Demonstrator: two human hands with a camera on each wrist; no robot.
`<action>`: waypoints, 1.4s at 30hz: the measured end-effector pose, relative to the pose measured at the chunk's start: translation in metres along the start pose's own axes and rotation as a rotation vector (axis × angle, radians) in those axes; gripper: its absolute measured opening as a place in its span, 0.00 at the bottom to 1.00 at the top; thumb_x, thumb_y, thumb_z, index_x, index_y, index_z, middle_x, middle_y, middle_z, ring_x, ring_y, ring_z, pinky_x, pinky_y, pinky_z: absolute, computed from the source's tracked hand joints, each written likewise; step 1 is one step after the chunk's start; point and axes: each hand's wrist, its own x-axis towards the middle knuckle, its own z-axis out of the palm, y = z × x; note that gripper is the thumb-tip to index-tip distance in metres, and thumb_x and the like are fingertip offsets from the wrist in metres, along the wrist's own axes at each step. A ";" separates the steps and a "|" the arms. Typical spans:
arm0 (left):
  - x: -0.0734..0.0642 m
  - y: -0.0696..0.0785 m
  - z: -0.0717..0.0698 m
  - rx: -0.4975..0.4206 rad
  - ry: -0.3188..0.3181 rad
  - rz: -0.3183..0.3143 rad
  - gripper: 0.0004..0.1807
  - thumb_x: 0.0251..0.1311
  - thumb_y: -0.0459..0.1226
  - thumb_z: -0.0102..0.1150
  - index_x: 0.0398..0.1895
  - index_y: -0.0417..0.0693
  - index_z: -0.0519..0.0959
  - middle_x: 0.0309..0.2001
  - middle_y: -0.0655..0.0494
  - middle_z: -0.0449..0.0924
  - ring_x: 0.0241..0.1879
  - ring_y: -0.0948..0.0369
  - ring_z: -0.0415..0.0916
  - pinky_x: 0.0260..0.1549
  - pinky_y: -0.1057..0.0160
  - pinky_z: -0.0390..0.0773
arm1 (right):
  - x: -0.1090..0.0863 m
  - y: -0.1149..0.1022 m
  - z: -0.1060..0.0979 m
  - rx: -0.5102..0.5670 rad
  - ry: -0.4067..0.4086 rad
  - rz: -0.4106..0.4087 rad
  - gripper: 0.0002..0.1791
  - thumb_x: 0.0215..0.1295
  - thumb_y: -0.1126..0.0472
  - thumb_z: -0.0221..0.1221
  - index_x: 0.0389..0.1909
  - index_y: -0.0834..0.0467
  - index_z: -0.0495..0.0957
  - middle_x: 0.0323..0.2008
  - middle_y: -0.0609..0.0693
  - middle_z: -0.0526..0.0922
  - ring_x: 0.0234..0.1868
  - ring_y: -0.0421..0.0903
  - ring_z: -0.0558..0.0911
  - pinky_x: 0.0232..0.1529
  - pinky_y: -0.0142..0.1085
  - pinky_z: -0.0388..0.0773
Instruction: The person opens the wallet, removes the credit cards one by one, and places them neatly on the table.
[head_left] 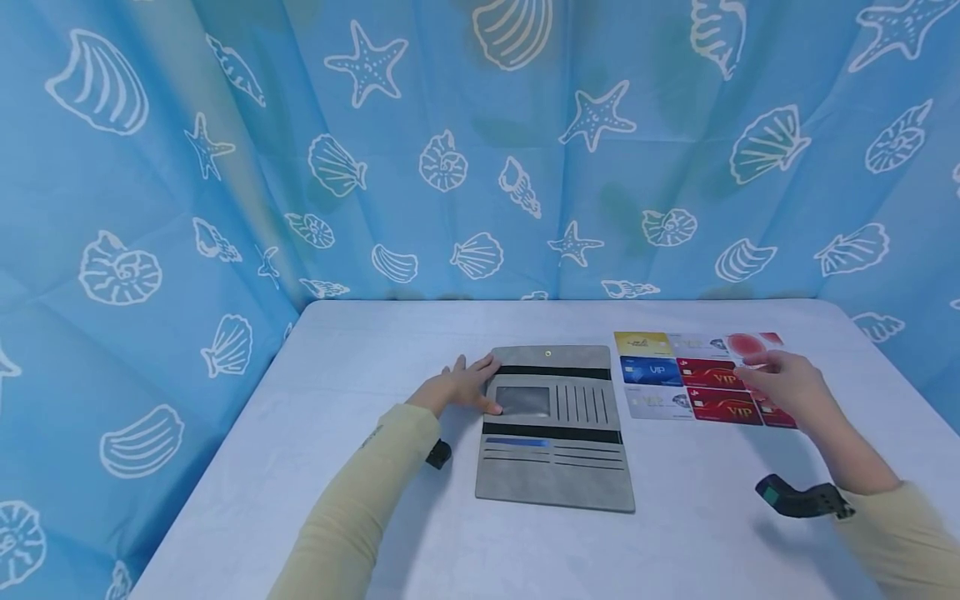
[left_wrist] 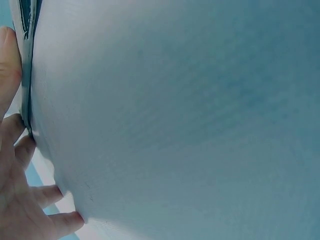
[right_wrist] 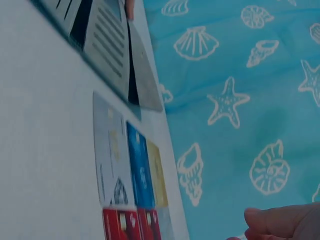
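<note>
A long grey wallet (head_left: 555,487) lies unfolded on the table, showing card slots, a clear window and two dark fold bands. A blue card (head_left: 517,442) peeks from one of its lower slots. My left hand (head_left: 459,387) rests at the wallet's left edge, fingers spread, thumb by the window. To the right, several cards lie in rows: a gold card (head_left: 642,343), a blue card (head_left: 651,371), red VIP cards (head_left: 723,406) and silver ones. Over the right-hand column hovers my right hand (head_left: 791,387), partly hiding a red-and-white card (head_left: 742,343); no card shows between its fingers.
The white tabletop (head_left: 420,542) carries the wallet and cards. Behind it and on the left hangs a blue curtain (head_left: 420,208) with shell and starfish prints. A black strap (head_left: 802,497) is on the right wrist.
</note>
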 end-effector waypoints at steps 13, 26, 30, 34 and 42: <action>0.008 -0.004 0.002 -0.030 -0.013 -0.004 0.50 0.48 0.57 0.62 0.72 0.64 0.45 0.73 0.66 0.35 0.71 0.48 0.25 0.66 0.43 0.34 | -0.077 -0.142 0.000 0.149 -0.179 -0.090 0.32 0.60 0.46 0.58 0.55 0.68 0.67 0.48 0.67 0.72 0.37 0.53 0.77 0.40 0.43 0.79; 0.000 0.000 -0.002 0.006 -0.011 0.007 0.50 0.50 0.56 0.60 0.72 0.62 0.44 0.73 0.65 0.34 0.71 0.47 0.26 0.66 0.43 0.36 | -0.094 -0.184 0.036 0.208 -0.262 -0.159 0.25 0.61 0.53 0.58 0.52 0.68 0.71 0.45 0.66 0.76 0.32 0.48 0.79 0.36 0.38 0.80; -0.001 0.001 -0.001 -0.004 -0.010 0.005 0.50 0.50 0.56 0.61 0.72 0.62 0.44 0.73 0.64 0.34 0.71 0.46 0.26 0.65 0.42 0.36 | -0.096 -0.192 0.046 0.234 -0.294 -0.151 0.22 0.61 0.55 0.58 0.50 0.66 0.72 0.42 0.62 0.78 0.31 0.48 0.79 0.35 0.37 0.80; 0.000 0.000 -0.001 -0.009 -0.011 0.003 0.49 0.50 0.56 0.60 0.72 0.63 0.44 0.73 0.65 0.34 0.71 0.47 0.25 0.65 0.42 0.35 | -0.099 -0.199 0.056 0.253 -0.321 -0.163 0.18 0.61 0.58 0.58 0.48 0.66 0.73 0.38 0.60 0.79 0.30 0.49 0.78 0.35 0.37 0.80; 0.001 -0.001 0.000 -0.010 -0.008 0.006 0.49 0.51 0.56 0.60 0.72 0.63 0.44 0.73 0.65 0.34 0.71 0.47 0.25 0.66 0.42 0.35 | -0.105 -0.209 0.077 0.247 -0.344 -0.193 0.14 0.60 0.61 0.58 0.44 0.66 0.76 0.33 0.56 0.79 0.26 0.44 0.76 0.33 0.35 0.79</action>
